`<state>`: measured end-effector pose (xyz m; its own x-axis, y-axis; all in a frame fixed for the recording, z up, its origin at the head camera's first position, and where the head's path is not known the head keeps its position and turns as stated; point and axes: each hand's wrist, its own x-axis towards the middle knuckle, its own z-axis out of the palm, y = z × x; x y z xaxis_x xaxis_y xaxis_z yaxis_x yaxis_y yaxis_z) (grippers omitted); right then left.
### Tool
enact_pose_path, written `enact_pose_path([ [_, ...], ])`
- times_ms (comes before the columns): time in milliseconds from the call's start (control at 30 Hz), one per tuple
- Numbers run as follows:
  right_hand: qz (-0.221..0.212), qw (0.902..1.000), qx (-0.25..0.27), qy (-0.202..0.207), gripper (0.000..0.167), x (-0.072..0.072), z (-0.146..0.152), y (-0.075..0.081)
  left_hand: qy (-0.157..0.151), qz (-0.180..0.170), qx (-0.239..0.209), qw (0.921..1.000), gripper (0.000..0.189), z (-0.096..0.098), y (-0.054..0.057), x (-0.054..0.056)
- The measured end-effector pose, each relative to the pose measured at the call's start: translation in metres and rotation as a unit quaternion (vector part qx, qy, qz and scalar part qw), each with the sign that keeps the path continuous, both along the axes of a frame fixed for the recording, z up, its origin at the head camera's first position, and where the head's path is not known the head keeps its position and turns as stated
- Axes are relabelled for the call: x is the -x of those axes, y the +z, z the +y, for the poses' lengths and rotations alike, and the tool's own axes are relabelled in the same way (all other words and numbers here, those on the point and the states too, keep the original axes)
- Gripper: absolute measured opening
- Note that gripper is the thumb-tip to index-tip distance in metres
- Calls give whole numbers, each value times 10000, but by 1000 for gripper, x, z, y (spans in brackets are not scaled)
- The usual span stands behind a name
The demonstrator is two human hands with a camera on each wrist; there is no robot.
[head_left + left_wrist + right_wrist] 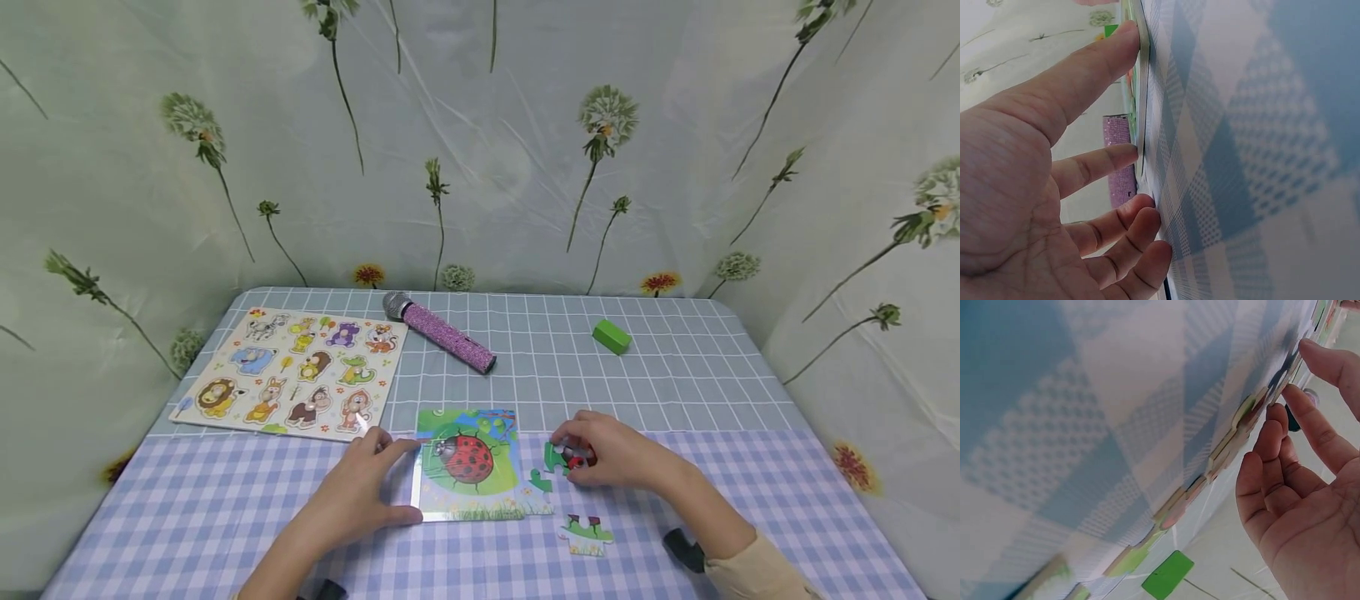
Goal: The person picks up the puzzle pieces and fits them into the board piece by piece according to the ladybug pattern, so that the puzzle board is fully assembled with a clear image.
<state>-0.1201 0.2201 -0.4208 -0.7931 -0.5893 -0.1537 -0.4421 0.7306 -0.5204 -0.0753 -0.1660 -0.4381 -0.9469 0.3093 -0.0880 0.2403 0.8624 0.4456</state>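
Observation:
A ladybug jigsaw puzzle (468, 467) lies on the checked cloth, its left border a bare pale strip. My left hand (363, 492) rests beside it, thumb and index fingertip touching the left edge. In the left wrist view that thumb (1072, 84) is stretched out along the board's rim, the other fingers bent loosely near the cloth. To the right of the puzzle, my right hand (611, 450) pinches a green, red and black puzzle piece (557, 457) between thumb and fingers; the hand covers part of it. A small green piece (540, 481) sits between this piece and the board.
Another loose puzzle piece (587, 537) lies nearer me. An animal peg board (292, 375) is at the back left, close to my left fingers. A purple glittery microphone (450, 335) lies behind the puzzle, and a green block (612, 337) stands at the back right.

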Motion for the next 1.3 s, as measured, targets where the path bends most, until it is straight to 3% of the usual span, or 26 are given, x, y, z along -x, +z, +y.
enact_pose_path([
  [600, 319, 9992, -85, 239, 42, 7, -15, 5, -10, -23, -107, 9999, 94, -1, -1, 1],
  [1300, 209, 9979, 99, 599, 38, 18, -53, 8, 29, -40, -94, 9999, 92, 0, 0, 1],
])
